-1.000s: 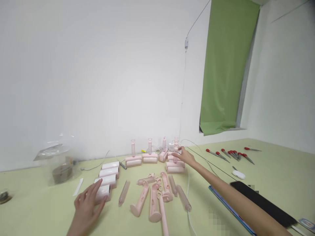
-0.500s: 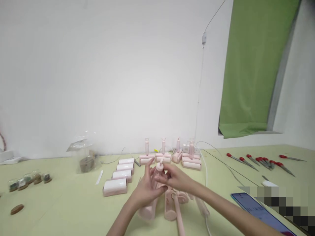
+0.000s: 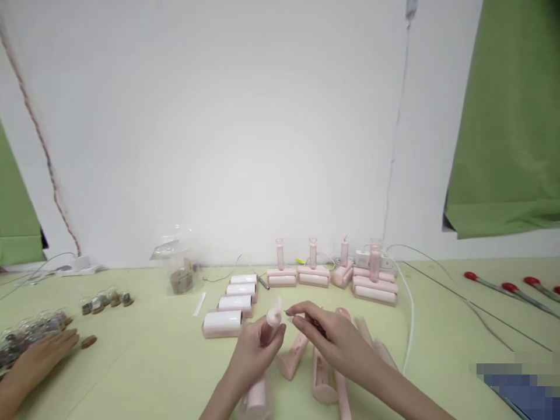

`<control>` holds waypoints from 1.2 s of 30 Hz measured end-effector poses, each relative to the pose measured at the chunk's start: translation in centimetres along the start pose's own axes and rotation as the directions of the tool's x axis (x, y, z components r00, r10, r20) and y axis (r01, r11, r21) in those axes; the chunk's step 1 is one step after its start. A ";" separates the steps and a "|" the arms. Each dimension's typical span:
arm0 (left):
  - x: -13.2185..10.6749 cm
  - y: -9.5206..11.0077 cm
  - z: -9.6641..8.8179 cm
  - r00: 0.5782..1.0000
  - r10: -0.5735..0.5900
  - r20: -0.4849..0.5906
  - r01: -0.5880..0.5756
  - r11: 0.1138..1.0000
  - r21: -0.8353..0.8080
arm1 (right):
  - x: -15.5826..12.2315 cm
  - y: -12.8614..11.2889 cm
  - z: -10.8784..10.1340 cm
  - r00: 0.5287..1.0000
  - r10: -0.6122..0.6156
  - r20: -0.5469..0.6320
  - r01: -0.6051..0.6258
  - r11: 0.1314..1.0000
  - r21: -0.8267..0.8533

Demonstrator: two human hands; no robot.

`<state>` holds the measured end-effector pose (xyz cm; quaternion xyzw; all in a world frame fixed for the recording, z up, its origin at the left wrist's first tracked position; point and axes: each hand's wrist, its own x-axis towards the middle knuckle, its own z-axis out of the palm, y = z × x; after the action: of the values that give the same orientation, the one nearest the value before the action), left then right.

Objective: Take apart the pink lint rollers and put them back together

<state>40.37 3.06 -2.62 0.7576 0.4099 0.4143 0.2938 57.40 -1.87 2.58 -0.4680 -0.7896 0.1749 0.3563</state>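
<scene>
My left hand [image 3: 256, 350] is wrapped round a translucent pink handle [image 3: 273, 318] with a pale cap and a thin tip pointing up. It looks like the handle of a lint roller. Just right of the cap, my right hand [image 3: 328, 335] has thumb and forefinger pinched around something small, with a dark tip showing; its kind is unclear. Under my hands lie pink half-round roller covers [image 3: 324, 388] and a long pink strip-like part [image 3: 343, 396]. Below my left wrist rests a pink cylinder [image 3: 256, 399], partly covered by the arm.
White rolls in pink holders [image 3: 223, 324] line up at left. Pink lint rollers [image 3: 282, 277] with upright handles stand at the back. A cable [image 3: 411, 326] and red-handled tools [image 3: 516, 291] are at right. Another person's hand [image 3: 48, 356] touches small glass domes [image 3: 32, 335] at far left.
The view has swung left, bringing another person's hand into sight. My right hand has come off the capped handle and moved to its right; my left hand now grips it lower.
</scene>
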 end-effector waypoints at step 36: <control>-1.0 0.3 1.1 0.979 -0.058 0.196 0.064 0.998 -0.021 | 1.4 9.5 -2.8 0.916 0.385 0.116 -0.281 0.819 -0.501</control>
<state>41.10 1.88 -3.27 0.7775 0.3965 0.3345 0.3556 64.79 3.95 -0.73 -0.6507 -0.7468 0.0849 0.1085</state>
